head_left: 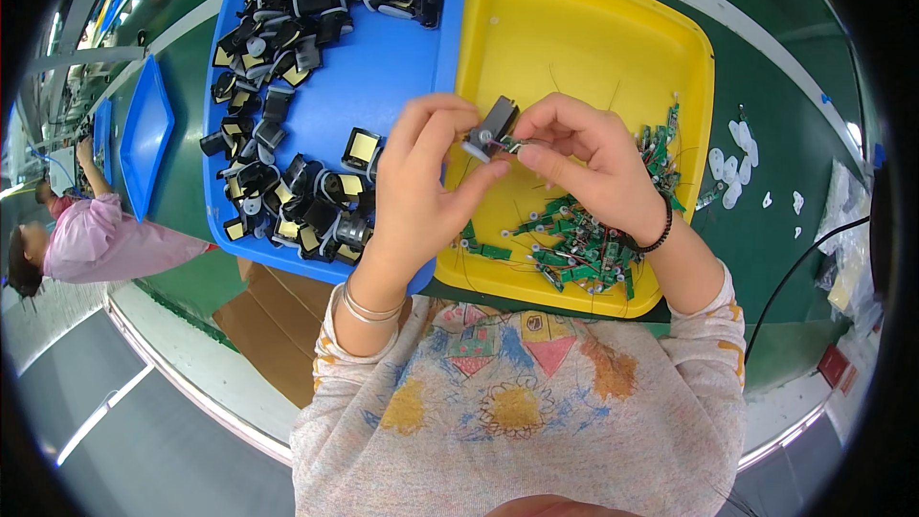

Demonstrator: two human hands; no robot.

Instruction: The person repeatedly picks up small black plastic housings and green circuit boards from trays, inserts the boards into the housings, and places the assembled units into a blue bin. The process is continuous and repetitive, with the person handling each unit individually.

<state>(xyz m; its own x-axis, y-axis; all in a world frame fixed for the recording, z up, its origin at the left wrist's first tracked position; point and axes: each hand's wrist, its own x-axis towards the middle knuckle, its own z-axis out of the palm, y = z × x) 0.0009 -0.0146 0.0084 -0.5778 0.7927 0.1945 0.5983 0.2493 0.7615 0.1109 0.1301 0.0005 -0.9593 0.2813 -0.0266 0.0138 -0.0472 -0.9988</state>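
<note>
My left hand (428, 158) grips a small black plastic housing (497, 122) with a grey edge, held over the seam between two trays. Pinched in the fingertips of my right hand (595, 161) is a small green circuit board (512, 145) with thin wires, right against the housing. Whether the board sits inside the housing, I cannot tell. Below my right hand, the yellow tray (574, 0) holds a heap of similar green circuit boards (584, 247) with wires. The blue tray (354, 77) on the left carries many black housings (278, 38), several with pale yellow pads.
White oval plastic pieces (732, 165) lie on the green table to the right. Clear plastic bags (844, 220) and a black cable (799, 263) are at the far right. Another blue tray (148, 139) and a person in pink (120, 235) are at the left.
</note>
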